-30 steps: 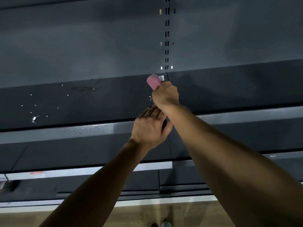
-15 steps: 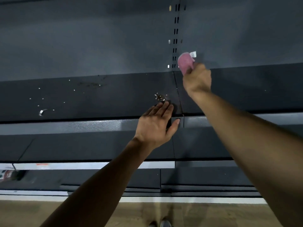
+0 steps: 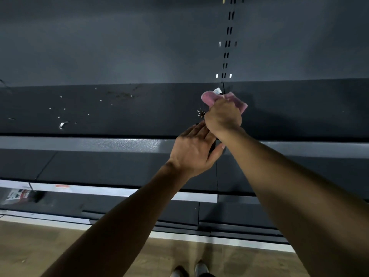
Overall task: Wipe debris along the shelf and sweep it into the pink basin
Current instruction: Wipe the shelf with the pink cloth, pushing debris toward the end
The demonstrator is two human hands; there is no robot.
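The dark shelf (image 3: 139,110) serves as the landmark. The pink basin named in the task does not show in this view, so its contents cannot be told.

The right hand (image 3: 222,115) is clenched around a pink cloth (image 3: 209,97), pressing it down on the shelf surface close to the back wall, at the seam below the slotted upright (image 3: 226,54). Pink folds stick out past the knuckles on both sides of the fist. A small white tag (image 3: 217,90) shows at the far edge of the cloth.

A small pile of debris (image 3: 200,113) lies on the shelf just beside the right hand, on its left side. The left hand (image 3: 194,148) is released, fingers straight and together, held at the shelf's front edge just below the pile; whether it touches the lip cannot be told. Its fingertips lie next to the right wrist.

Further left along the shelf, well apart from the hands, scattered crumbs (image 3: 63,108) dot the surface, and a bent white scrap (image 3: 62,124) lies near the front edge. A dusty smear (image 3: 123,94) sits near the back wall.

The shelf's grey front lip (image 3: 79,142) runs straight across. To the right of the seam the shelf surface is bare and dark. Lower shelves (image 3: 99,168) step out beneath, then the wooden floor (image 3: 50,242), where the person's shoes (image 3: 200,269) show.
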